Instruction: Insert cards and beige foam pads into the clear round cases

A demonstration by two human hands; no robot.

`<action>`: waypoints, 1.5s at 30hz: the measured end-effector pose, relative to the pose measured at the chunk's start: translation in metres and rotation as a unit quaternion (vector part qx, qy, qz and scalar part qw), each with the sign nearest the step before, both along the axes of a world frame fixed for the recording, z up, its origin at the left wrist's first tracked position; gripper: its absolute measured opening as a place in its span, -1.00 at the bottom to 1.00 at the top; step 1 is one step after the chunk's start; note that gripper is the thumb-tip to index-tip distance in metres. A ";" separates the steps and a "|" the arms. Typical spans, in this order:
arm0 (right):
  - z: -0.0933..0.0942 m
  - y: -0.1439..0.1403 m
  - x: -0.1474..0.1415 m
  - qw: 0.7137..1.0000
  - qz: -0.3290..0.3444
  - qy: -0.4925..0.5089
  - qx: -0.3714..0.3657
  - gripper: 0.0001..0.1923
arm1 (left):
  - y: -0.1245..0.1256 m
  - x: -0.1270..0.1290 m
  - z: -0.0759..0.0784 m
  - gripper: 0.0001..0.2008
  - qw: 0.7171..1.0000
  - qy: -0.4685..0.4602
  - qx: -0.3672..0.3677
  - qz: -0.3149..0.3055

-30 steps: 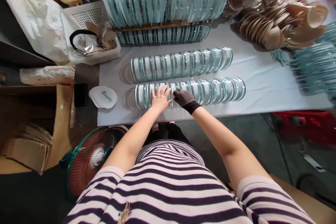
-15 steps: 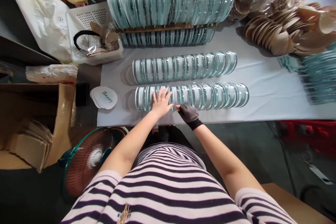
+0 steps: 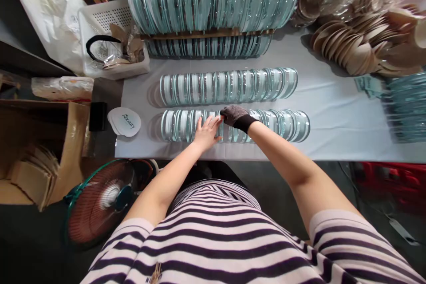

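Striped short-sleeved shirt, dark glove on right grip (image 3: 234, 116)

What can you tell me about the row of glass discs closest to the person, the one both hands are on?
The nearest row of glass discs lies along the front edge of the white-covered table. The discs look like clear, green-tinted round glass, standing on edge and leaning overlapped like fallen dominoes. The bare left hand rests flat on the row's left-middle part; the gloved right hand touches the discs just beside it. A second, similar row lies parallel behind, apart from it.
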State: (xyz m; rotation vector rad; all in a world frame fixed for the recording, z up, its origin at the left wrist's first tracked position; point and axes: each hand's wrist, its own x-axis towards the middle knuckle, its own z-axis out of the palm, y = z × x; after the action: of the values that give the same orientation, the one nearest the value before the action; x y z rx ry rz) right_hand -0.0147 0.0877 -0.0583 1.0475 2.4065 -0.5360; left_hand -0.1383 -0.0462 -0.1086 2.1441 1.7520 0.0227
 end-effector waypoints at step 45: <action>-0.059 -0.122 0.108 0.974 -0.203 0.102 0.022 -0.75 | 0.020 0.071 -0.016 -0.29 0.999 -0.032 0.023 -0.013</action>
State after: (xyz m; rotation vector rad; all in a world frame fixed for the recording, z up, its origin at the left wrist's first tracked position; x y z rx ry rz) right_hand 0.0938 -0.0348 -0.1168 1.5885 2.3885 -0.7627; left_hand -0.0674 -0.0259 -0.1245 2.1740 1.7019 0.1245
